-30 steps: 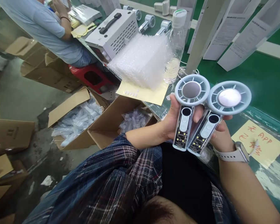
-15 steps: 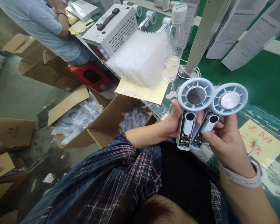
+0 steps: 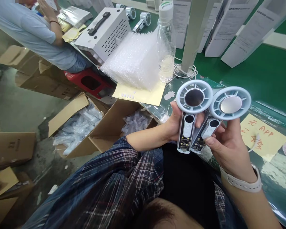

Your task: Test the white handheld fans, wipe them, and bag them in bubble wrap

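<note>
Two pale blue hand-held fans with round heads and clear handles stand side by side above the table's near edge. My left hand (image 3: 173, 125) grips the handle of the left fan (image 3: 192, 108). My right hand (image 3: 225, 146), with a white watch on its wrist, holds the right fan (image 3: 225, 109), thumb lying across the handle below its button. Circuit boards show through both handles. The two fan heads touch.
A water bottle (image 3: 165, 44), a heap of bubble-wrap bags (image 3: 131, 60), a yellow sheet (image 3: 139, 93) and a white metal box (image 3: 102, 30) lie on the green table. A yellow note (image 3: 263, 136) sits at right. Open cartons (image 3: 105, 130) stand on the floor. Another person (image 3: 38, 35) sits at far left.
My right hand has come round from behind the right fan's handle to its front, thumb now across it. Both fans stay upright and have drifted slightly left with the view.
</note>
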The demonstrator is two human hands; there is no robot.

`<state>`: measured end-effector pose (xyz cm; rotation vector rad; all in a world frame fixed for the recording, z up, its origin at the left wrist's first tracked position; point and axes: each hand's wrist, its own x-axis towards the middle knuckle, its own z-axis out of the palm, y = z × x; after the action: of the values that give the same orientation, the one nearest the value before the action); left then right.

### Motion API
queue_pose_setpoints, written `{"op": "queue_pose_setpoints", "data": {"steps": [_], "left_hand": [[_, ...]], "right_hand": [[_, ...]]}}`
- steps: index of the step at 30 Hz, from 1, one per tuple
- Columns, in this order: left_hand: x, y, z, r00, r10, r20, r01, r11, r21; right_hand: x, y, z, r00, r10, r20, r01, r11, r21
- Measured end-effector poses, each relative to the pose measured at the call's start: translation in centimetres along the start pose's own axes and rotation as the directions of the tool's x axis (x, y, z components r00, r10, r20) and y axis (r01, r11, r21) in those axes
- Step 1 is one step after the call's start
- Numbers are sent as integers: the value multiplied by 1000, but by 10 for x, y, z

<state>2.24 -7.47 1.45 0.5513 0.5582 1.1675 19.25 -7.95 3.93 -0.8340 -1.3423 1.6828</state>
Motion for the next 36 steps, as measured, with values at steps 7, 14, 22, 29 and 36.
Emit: {"op": "queue_pose_setpoints", "data": {"steps": [7, 14, 22, 29, 36], "left_hand": [[-1, 3, 2, 994, -42, 100, 44, 999, -12], [-1, 5, 3, 990, -52, 129, 53, 999, -10], [-1, 3, 3, 988, -60, 143, 71, 995, -74], [-4, -5, 1, 980, -20, 200, 25, 999, -26], [-2, -11, 2, 989, 59, 133, -87, 973, 214]], "right_hand": [[-5, -4, 3, 999, 28, -24, -27, 999, 40], [-7, -2, 3, 999, 30, -38, -29, 998, 49], [-8, -9, 7, 998, 22, -57, -24, 999, -23], [-11, -14, 8, 998, 19, -56, -26, 992, -121], [-18, -30, 1, 935, -51, -350, 0, 990, -144]]}}
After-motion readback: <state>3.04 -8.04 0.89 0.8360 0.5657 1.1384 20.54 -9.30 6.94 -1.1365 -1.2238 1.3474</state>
